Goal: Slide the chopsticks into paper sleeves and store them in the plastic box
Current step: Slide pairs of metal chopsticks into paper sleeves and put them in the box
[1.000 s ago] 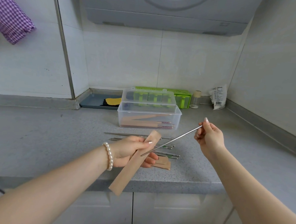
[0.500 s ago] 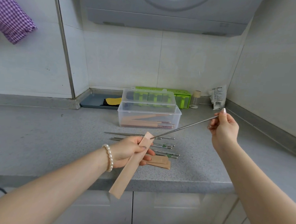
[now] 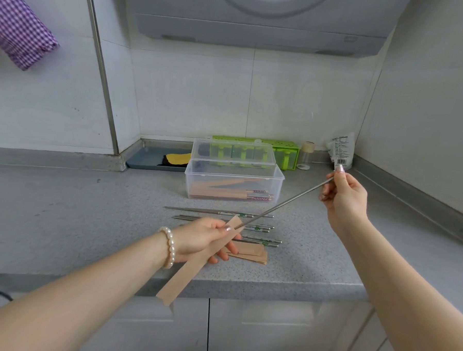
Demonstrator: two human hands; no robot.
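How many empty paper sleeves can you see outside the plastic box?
3, as far as shows: one paper sleeve held in the left hand, and two spare sleeves stacked on the counter behind that hand. More could be hidden in the stack.

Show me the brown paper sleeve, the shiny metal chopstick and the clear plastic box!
brown paper sleeve [image 3: 182, 274], head view, lower half.
shiny metal chopstick [image 3: 285, 205], head view, mid-shaft.
clear plastic box [image 3: 276, 188], head view, right wall.

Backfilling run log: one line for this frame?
left hand: holds paper sleeve | right hand: pinches chopstick, tip at sleeve mouth | not inserted
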